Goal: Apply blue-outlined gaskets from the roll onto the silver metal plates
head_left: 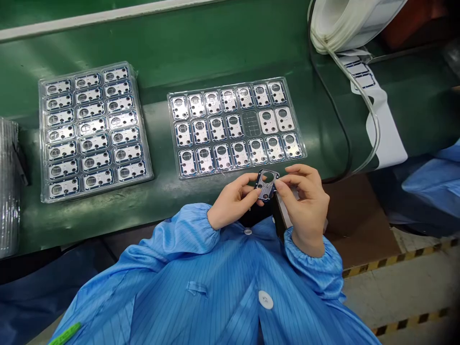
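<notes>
Metal plate (266,184), blue-edged with a round window, is held up off the tabletop (161,52) in front of my chest. My left grip (233,201) and right grip (305,206) are both closed on its edges, which keeps my skin off its face. At 12 o'clock lies a clear tray (235,127) of matching plates, one pocket (250,125) bare; at 10 o'clock, a second, full tray (94,132); at 1 o'clock, a label reel (347,24).

Clear trays (250,122) of metal plates (217,129) sit on a green bench (215,52), near what seems a label roll (354,24).
</notes>
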Action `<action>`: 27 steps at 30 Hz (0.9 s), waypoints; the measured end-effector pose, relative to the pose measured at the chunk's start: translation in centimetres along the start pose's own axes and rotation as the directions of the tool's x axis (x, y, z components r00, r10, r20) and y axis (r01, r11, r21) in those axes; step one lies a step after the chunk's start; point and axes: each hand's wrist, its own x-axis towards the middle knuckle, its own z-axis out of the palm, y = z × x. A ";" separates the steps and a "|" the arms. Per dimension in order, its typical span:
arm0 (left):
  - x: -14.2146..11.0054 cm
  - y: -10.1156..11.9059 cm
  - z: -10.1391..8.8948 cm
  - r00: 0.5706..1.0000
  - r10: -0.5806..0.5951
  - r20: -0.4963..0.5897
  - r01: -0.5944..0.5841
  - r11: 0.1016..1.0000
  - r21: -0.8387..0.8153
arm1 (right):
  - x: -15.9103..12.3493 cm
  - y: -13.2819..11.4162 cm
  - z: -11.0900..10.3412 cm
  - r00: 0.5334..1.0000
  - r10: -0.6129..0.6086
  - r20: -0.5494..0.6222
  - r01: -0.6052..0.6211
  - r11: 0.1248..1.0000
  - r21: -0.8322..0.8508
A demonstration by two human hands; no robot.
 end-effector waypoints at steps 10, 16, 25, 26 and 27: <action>0.1 0.0 0.0 1.000 0.000 0.010 0.000 1.000 0.007 | -0.1 0.4 -0.2 0.998 0.008 0.062 -0.015 0.992 0.123; 0.1 0.1 0.0 1.000 -0.005 0.007 0.005 1.000 0.006 | 0.1 0.6 0.0 0.999 -0.051 -0.009 0.051 0.998 0.047; 0.0 0.0 -0.1 1.000 0.022 0.003 -0.022 1.000 -0.007 | -0.7 0.9 0.4 0.988 0.151 -0.020 -0.145 0.974 0.173; 0.0 0.0 -0.1 1.000 0.026 0.005 -0.026 1.000 -0.007 | -0.8 1.0 0.5 0.985 0.169 0.011 -0.169 0.971 0.171; 0.0 -0.1 -0.1 1.000 0.028 0.005 -0.028 1.000 -0.008 | -0.8 1.1 0.6 0.983 0.180 0.042 -0.185 0.969 0.165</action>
